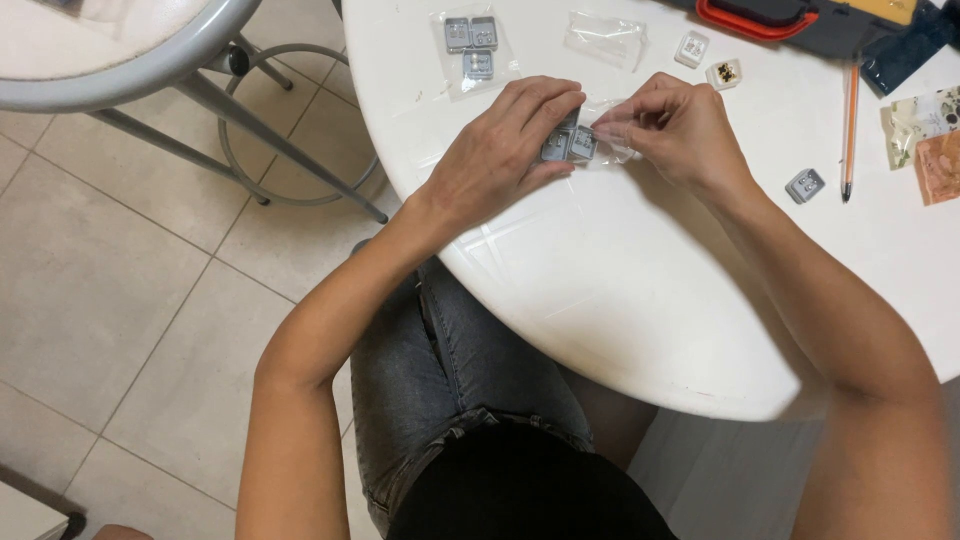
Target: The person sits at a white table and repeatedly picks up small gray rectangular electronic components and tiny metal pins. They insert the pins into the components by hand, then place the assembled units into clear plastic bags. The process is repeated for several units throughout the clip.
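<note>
My left hand [505, 150] pinches a couple of small grey square parts [570, 145] over the white round table [620, 290]. My right hand [675, 125] grips the edge of a small clear plastic bag [612, 135] right beside those parts. The two hands meet just above the table, fingertips nearly touching. Whether the parts sit inside the bag's mouth I cannot tell.
A clear bag with three grey parts [472, 48] and an empty clear bag [605, 38] lie further back. Loose small parts [692, 47], [723, 72], [805, 185], an orange pencil [851, 125], printed packets [925, 120] and a dark case with an orange handle [760, 15] lie right. A stool [150, 60] stands left.
</note>
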